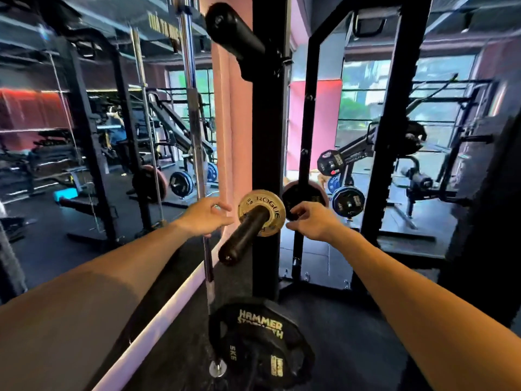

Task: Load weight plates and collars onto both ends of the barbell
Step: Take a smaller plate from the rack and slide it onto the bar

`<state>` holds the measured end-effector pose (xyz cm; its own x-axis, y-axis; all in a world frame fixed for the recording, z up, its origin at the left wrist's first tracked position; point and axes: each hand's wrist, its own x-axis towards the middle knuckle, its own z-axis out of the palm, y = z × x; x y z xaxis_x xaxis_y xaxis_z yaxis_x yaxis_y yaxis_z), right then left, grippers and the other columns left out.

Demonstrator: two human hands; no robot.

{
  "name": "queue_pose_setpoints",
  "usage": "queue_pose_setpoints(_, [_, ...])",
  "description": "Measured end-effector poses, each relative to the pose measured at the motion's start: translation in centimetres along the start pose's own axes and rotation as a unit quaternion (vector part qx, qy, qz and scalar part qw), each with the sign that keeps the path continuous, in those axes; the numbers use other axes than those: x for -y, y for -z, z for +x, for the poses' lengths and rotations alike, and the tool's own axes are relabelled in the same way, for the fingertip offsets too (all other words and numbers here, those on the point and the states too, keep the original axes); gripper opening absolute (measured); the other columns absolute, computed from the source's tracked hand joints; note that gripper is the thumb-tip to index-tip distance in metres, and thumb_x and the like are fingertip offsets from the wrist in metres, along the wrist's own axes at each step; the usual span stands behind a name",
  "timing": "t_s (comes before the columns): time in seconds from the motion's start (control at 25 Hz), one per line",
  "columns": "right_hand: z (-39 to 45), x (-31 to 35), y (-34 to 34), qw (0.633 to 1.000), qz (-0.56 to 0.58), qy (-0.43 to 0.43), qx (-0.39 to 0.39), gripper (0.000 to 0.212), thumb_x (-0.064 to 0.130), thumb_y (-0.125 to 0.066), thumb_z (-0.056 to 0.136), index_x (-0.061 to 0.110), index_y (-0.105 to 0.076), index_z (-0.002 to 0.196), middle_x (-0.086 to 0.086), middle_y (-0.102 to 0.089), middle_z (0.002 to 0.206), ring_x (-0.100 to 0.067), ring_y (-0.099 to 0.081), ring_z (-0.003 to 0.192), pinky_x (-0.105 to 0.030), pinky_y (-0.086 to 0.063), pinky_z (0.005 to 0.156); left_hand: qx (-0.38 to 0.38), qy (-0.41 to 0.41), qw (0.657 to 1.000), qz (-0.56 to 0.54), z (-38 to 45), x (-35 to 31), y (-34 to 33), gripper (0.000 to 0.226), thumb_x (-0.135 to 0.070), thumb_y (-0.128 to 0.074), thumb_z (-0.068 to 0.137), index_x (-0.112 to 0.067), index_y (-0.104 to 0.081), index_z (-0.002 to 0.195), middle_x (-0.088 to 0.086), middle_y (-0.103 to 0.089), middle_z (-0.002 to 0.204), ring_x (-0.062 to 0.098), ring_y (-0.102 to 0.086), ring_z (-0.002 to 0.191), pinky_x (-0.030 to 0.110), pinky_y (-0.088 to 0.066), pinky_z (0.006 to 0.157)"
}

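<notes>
Small gold plate [262,212] sits at the inner end of a black storage peg [244,236] on the rack upright [266,136]; peg otherwise bare to its tip. Left hand [207,216] and right hand [311,221] flank the plate's rim, fingers loosely parted, grasping nothing; black plate [262,342] hangs on the peg below.

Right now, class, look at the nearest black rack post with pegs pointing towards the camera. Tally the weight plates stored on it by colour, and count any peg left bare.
Gold plates: 1, the ROGUE plate
Black plates: 1, the Hammer Strength plate
Bare pegs: 1, the upper peg
Total: 3
</notes>
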<state>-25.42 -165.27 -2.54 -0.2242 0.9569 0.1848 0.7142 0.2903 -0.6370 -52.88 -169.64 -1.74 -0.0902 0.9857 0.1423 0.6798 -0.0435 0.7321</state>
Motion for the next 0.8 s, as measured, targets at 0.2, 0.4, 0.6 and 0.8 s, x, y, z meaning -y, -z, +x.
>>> queue_pose_setpoints(0.2, [5.5,-0.8,-2.5,0.995,0.094,-0.018,-0.020,0.043,0.037,-0.072,0.089,0.023,-0.058,0.127,0.000,-0.069,0.101,-0.015,-0.064,0.083,-0.028,-0.047,0.072,0.014,-0.010,0.999,-0.029,7.2,1.0,-2.9,0.061,-0.036,-0.073,0.089,-0.030,-0.046,0.143,-0.002,-0.048,0.126,0.022,-0.057,0.117,0.032,-0.050,0.081])
queue_pose_setpoints(0.4, [6.1,0.0,-4.4,0.996,0.075,0.000,-0.044,0.023,0.030,-0.069,0.093,0.019,-0.063,0.112,0.004,-0.068,0.087,-0.016,-0.065,0.080,-0.025,-0.048,0.066,0.027,-0.016,0.998,-0.062,9.4,1.1,-5.1,0.046,-0.035,-0.063,0.097,-0.028,-0.046,0.139,0.002,-0.063,0.124,0.022,-0.061,0.110,0.031,-0.050,0.077])
queue_pose_setpoints(0.6, [1.6,2.7,-6.2,0.996,0.057,0.025,-0.065,0.013,0.033,-0.071,0.091,0.027,-0.060,0.090,0.011,-0.060,0.077,-0.010,-0.058,0.073,-0.022,-0.042,0.059,0.041,-0.027,0.997,-0.055,4.1,2.3,-2.8,0.035,-0.033,-0.063,0.098,-0.021,-0.051,0.128,0.007,-0.067,0.112,0.023,-0.064,0.098,0.033,-0.051,0.073])
queue_pose_setpoints(0.8, [-7.9,7.4,-7.2,0.996,0.032,0.034,-0.078,0.016,0.032,-0.069,0.093,0.017,-0.064,0.098,0.002,-0.063,0.085,-0.021,-0.060,0.084,-0.028,-0.048,0.065,0.057,-0.049,0.994,-0.078,-6.4,2.8,0.5,0.024,-0.021,-0.063,0.099,-0.010,-0.054,0.118,0.011,-0.066,0.093,0.029,-0.063,0.082,0.050,-0.057,0.075])
